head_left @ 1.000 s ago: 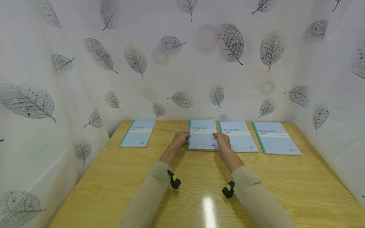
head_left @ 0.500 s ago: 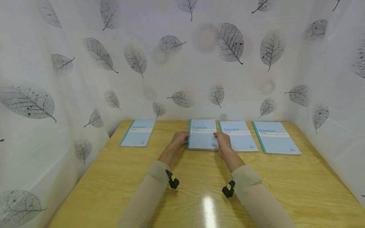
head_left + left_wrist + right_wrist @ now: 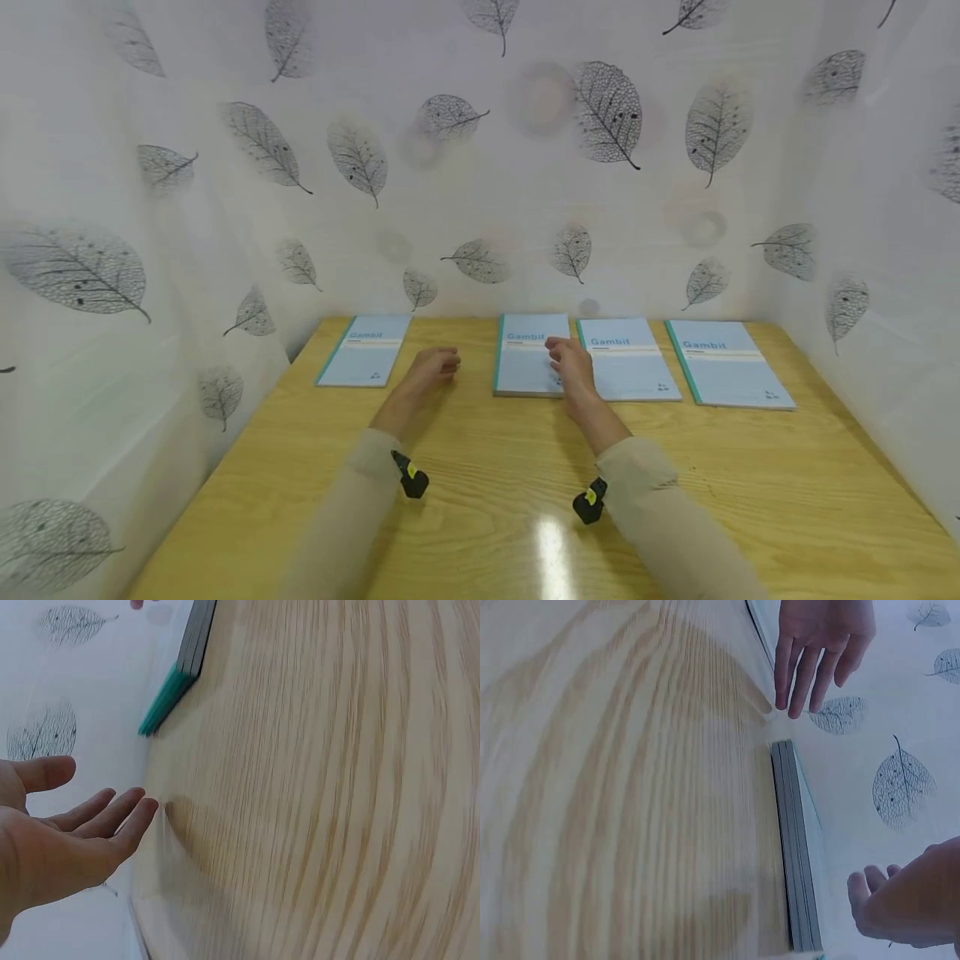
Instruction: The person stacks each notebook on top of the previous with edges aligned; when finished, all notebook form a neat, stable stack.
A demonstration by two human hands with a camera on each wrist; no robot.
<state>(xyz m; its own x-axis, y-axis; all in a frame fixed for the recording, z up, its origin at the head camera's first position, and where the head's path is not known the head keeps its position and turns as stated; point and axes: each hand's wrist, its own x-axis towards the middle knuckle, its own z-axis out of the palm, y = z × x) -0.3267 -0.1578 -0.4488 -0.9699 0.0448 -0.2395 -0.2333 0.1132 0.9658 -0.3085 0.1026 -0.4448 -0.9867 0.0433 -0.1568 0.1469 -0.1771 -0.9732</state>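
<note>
A neat stack of light-blue notebooks (image 3: 522, 367) marked Gambit, green spines to the left, lies mid-table. Its layered edge (image 3: 793, 840) shows in the right wrist view. My left hand (image 3: 433, 368) is off to the stack's left, apart from it, fingers loosely extended; the left wrist view has this hand (image 3: 67, 840) holding nothing. Over the stack's right side is my right hand (image 3: 576, 371), its fingers slightly bent and nothing in them. That hand (image 3: 911, 900) is beside the stack edge in the right wrist view.
One Gambit notebook (image 3: 365, 352) lies at the back left of the wooden table (image 3: 480, 500). Right of the stack are another notebook (image 3: 630, 367) and, farther right, one more (image 3: 731, 371). A leaf-patterned curtain (image 3: 480, 192) encloses the back and sides.
My left hand has let go of the stack's left edge and moved left. My right hand has come off the right edge and shifted slightly left over the stack. The notebooks have stayed put.
</note>
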